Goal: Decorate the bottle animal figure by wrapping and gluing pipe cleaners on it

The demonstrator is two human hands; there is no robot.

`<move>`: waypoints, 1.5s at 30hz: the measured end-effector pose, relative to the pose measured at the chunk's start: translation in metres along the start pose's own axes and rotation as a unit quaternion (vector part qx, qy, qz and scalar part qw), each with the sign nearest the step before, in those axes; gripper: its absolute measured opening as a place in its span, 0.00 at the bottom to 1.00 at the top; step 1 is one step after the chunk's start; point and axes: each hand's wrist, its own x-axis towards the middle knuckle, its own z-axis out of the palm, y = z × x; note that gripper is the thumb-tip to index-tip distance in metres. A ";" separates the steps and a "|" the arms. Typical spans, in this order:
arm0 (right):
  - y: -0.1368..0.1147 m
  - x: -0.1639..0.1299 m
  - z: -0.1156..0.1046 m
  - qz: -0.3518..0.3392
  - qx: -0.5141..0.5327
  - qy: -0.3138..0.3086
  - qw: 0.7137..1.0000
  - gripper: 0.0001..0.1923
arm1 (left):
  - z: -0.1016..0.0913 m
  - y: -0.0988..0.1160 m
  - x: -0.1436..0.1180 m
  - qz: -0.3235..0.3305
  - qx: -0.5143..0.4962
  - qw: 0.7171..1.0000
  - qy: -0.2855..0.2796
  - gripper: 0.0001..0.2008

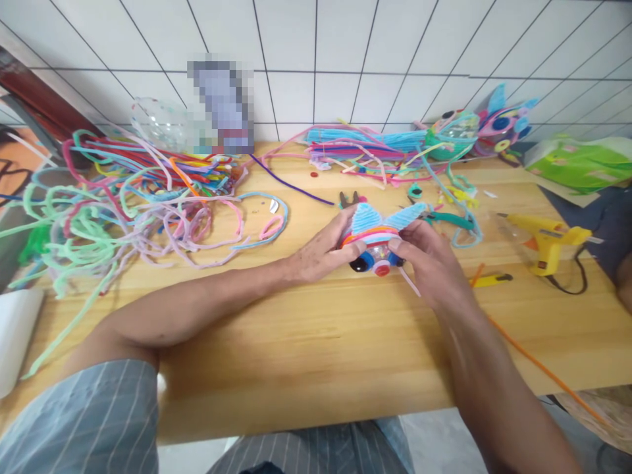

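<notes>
Between my two hands is a small craft animal (378, 238), wound with coloured pipe cleaners, with two blue ears, dark button-like eyes and a red nose. My left hand (332, 245) is closed on its left side, thumb on the front. My right hand (425, 258) grips the opposite side, its thumb pressing near the face. A pale pink pipe-cleaner end (409, 282) sticks out below my right thumb. Just behind the craft animal lie teal-handled pliers (449, 218), partly hidden by the right ear and hand.
Loose pipe cleaners (143, 224) tangle across the left of the table, with a bundle (365, 146) by the wall. A yellow glue gun (548, 240) and yellow cutter (491, 280) lie at right. Finished-looking craft figures (501, 128) and a green packet (577, 164) stand behind.
</notes>
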 end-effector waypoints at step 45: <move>-0.002 -0.001 -0.002 -0.002 -0.004 -0.006 1.000 0.13 | -0.001 -0.001 -0.003 -0.005 0.006 1.000 -0.003 0.35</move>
